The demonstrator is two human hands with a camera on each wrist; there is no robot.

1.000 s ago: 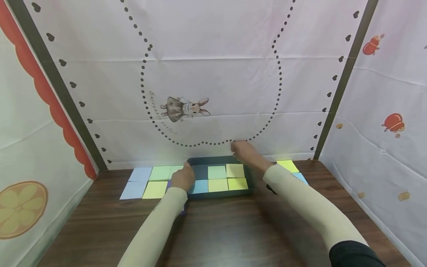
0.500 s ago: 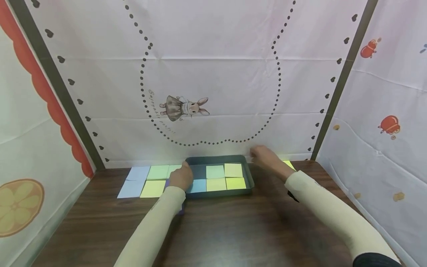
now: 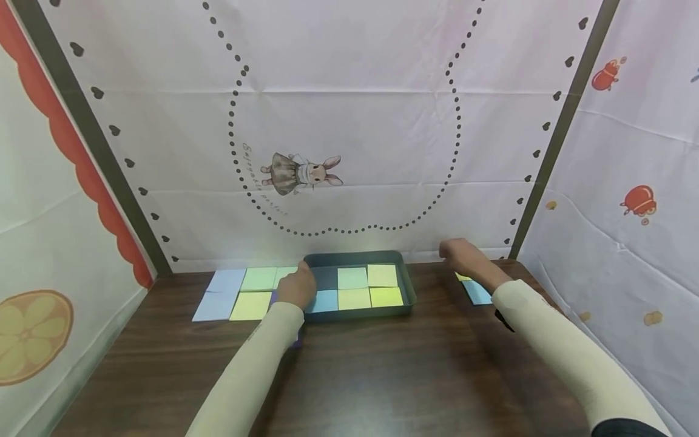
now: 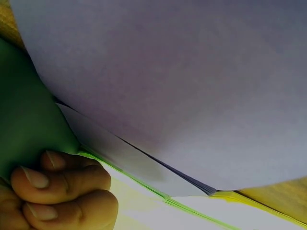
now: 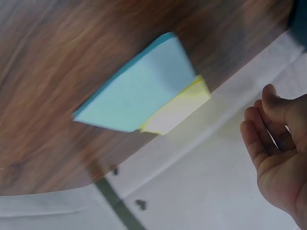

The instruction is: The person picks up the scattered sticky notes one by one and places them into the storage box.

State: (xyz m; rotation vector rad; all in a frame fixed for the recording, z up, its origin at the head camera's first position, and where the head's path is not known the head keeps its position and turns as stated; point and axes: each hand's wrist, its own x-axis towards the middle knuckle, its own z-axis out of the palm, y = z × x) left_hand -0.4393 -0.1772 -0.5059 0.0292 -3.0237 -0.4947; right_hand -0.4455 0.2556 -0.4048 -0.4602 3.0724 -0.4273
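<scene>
A dark green rectangular tray [image 3: 357, 259] stands at the back of the table, holding yellow, green and blue sticky-note pads, with dark floor showing at its back left. My left hand [image 3: 295, 287] grips the tray's left side; in the left wrist view its curled fingers [image 4: 62, 184] lie against the green wall. A purple pad [image 4: 168, 86] looms close to that camera, mostly hidden under the forearm in the head view. My right hand [image 3: 467, 262] hovers with loosely bent fingers, holding nothing. Near it lie a blue pad [image 5: 144, 88] and a yellow pad [image 5: 180, 112].
Left of the tray, pale blue pads [image 3: 221, 294], green pads [image 3: 259, 279] and a yellow pad [image 3: 250, 306] lie in rows. A printed cloth wall [image 3: 382, 139] rises behind the brown wooden table [image 3: 382, 370], with more cloth at both sides.
My right hand has moved from above the tray's back right corner rightward to the blue and yellow pads. My left hand stays at the tray's left side.
</scene>
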